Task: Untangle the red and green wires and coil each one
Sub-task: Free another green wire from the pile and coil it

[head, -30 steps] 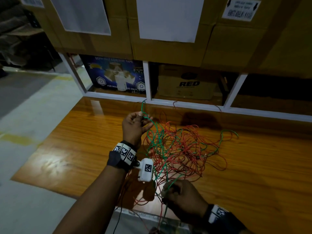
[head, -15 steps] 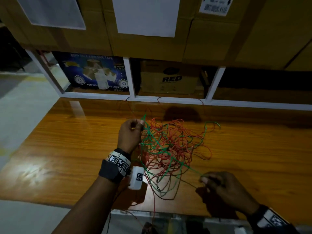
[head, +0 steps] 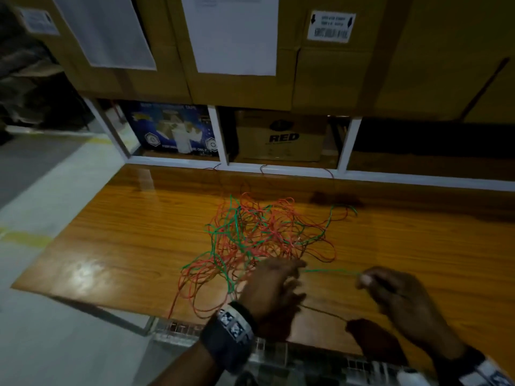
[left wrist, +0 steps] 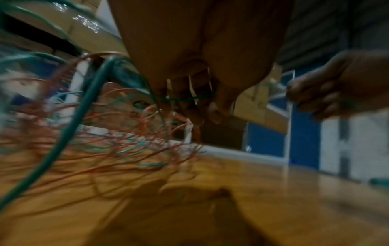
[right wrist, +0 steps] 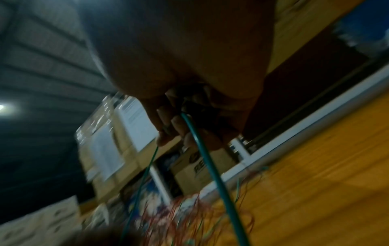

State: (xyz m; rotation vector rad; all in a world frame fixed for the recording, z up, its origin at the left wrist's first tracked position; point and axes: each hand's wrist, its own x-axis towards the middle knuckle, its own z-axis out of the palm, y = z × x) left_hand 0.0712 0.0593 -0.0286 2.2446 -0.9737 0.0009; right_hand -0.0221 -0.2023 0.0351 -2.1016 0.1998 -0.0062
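Green wire [right wrist: 210, 168] in right hand [right wrist: 189, 83] grip.

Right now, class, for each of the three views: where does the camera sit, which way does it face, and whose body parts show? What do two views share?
Head: worn high, faces forward and down at the glossy wooden table; both hands and forearms show.
Left wrist: under the left hand, faces the tangled thin red wire; right hand visible.
Right wrist: under the right hand, faces along the thin green wire it pinches.
Shared: that green wire appears in all.
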